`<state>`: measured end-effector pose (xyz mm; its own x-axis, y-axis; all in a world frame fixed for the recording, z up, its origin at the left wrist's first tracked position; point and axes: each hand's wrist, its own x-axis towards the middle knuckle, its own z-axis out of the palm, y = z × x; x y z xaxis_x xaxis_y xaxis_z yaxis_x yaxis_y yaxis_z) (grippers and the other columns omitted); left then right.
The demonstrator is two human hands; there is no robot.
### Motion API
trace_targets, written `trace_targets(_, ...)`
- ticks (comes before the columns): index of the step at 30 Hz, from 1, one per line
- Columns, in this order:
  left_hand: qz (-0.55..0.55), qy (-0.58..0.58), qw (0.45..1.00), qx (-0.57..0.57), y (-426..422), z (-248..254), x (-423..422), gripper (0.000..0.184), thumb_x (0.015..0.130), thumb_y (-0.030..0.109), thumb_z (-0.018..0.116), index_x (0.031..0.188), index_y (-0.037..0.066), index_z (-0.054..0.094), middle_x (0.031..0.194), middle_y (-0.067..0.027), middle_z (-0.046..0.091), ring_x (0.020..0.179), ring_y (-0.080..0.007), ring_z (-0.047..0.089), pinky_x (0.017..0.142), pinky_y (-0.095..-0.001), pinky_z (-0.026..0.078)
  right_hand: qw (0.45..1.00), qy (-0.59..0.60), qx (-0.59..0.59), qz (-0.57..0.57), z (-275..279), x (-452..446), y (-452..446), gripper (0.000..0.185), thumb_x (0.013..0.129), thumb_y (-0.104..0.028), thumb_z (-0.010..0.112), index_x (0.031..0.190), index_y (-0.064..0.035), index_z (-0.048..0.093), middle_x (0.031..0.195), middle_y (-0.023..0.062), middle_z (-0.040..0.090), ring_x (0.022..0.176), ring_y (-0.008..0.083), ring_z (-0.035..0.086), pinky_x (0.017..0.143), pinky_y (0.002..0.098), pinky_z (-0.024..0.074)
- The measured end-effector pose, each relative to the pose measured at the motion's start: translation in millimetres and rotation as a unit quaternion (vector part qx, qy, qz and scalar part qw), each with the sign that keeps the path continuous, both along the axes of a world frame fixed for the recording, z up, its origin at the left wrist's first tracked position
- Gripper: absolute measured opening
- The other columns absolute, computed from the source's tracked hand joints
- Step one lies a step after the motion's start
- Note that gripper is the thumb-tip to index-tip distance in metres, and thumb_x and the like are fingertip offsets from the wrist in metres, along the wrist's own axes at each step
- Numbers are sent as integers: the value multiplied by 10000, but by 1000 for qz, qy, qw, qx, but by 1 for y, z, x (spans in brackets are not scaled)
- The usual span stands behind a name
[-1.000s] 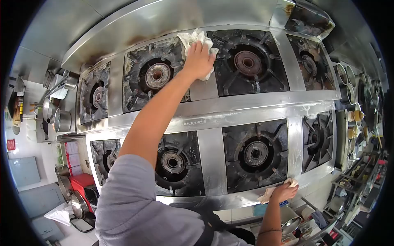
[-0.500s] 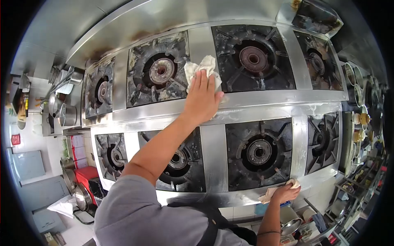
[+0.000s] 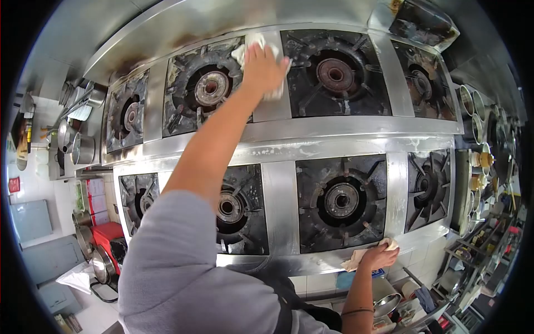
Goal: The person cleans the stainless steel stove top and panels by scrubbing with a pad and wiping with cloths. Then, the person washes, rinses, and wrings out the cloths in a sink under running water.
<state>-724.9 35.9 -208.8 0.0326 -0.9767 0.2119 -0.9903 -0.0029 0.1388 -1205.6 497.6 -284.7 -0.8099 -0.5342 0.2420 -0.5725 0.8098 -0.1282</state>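
My left hand (image 3: 265,71) reaches far across the stove (image 3: 334,146) and presses a crumpled white cloth (image 3: 273,93) onto the steel strip between two back burners. Its fingers point away from me, lying over the cloth. To its left is a back burner (image 3: 212,88) with a pale ring; to its right is a rust-brown back burner (image 3: 335,74). At the stove's front edge, my right hand (image 3: 380,258) is closed around a beige cloth (image 3: 354,260) that rests against the edge.
Front burners (image 3: 341,201) with black grates lie below my left arm. Pots and pans (image 3: 83,149) stand at the left, near a red container (image 3: 105,240). Shelves (image 3: 473,261) and metal pots (image 3: 466,100) line the right side. A steel backsplash (image 3: 183,33) rises behind the stove.
My left hand has slid the white cloth away from me, up the steel strip toward the backsplash. My right hand stays on its cloth at the front edge. The view has shifted slightly.
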Motion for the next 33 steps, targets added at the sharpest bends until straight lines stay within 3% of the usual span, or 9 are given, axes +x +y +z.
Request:
trace_targets(4, -115, 7, 992, -55, -3, -10, 16, 657, 1049, 441, 384, 1471, -61, 422, 1550, -330, 369, 1502, -441, 272, 1223, -541, 232, 1000, 5, -1, 9, -3, 0, -1, 606, 1014, -355, 511, 1467, 38, 423, 1475, 246, 475, 1357, 431, 418, 1139, 537, 324)
trace_targets(10, -22, -21, 996, -88, -79, -16, 13, 534, 1002, 324, 494, 1408, -22, 520, 1511, -227, 479, 1462, -378, 366, 1187, -510, 318, 1000, 3, 3, -2, 2, 2, -6, 598, 1011, -356, 527, 1449, 42, 438, 1448, 254, 493, 1351, 426, 435, 1136, 529, 333)
trace_targets(13, -82, -139, 987, -3, 20, 8, -17, 580, 991, 310, 476, 1442, -53, 506, 1568, -250, 420, 1499, -404, 328, 1231, -496, 270, 1000, -24, 10, -4, 16, 14, -12, 593, 1010, -311, 524, 1466, 47, 404, 1463, 260, 471, 1339, 450, 428, 1122, 551, 342)
trace_targets(15, -87, -46, 992, -81, 81, -16, -29, 547, 1013, 285, 443, 1451, -39, 501, 1529, -282, 451, 1477, -390, 375, 1217, -518, 281, 999, -16, 0, 30, 9, 8, -6, 584, 1005, -317, 535, 1457, 34, 419, 1449, 249, 486, 1323, 451, 444, 1108, 557, 354)
trace_targets(21, -195, 26, 978, -73, 216, 3, 28, 535, 1011, 368, 514, 1455, 70, 532, 1543, -195, 472, 1488, -301, 384, 1228, -460, 278, 998, 16, 23, 49, 0, -7, -5, 530, 987, -305, 572, 1397, 17, 481, 1370, 212, 553, 1286, 410, 490, 1064, 551, 377)
trace_targets(23, -175, -109, 972, -116, 243, -24, 94, 519, 964, 380, 596, 1413, 120, 583, 1478, -168, 544, 1418, -283, 479, 1185, -441, 362, 998, 30, 26, 57, 1, -4, -8, 508, 989, -313, 569, 1375, 9, 495, 1341, 208, 565, 1269, 405, 500, 1051, 543, 381)
trace_targets(26, -129, -92, 983, -89, 278, -8, 206, 491, 878, 247, 721, 1352, 145, 645, 1376, -146, 622, 1287, -305, 594, 1076, -461, 469, 997, 23, 39, 55, 6, -2, -7, 497, 990, -321, 567, 1361, 2, 502, 1338, 208, 564, 1266, 406, 501, 1050, 537, 379)
trace_targets(30, 106, 15, 984, -144, 319, -5, 282, 341, 1038, 205, 518, 1334, 106, 655, 1385, -203, 615, 1299, -387, 568, 1137, -491, 408, 997, 36, 55, 49, 4, -6, -7, 520, 1000, -375, 542, 1353, 4, 521, 1318, 180, 582, 1260, 402, 517, 1049, 546, 376)
trace_targets(33, 209, 52, 946, -241, 304, -36, 238, 350, 1053, 206, 481, 1336, 90, 651, 1412, -219, 592, 1340, -386, 532, 1172, -505, 351, 996, 44, 46, 54, 0, -7, -5, 526, 1001, -381, 540, 1356, 7, 521, 1322, 185, 575, 1266, 403, 512, 1059, 546, 372)
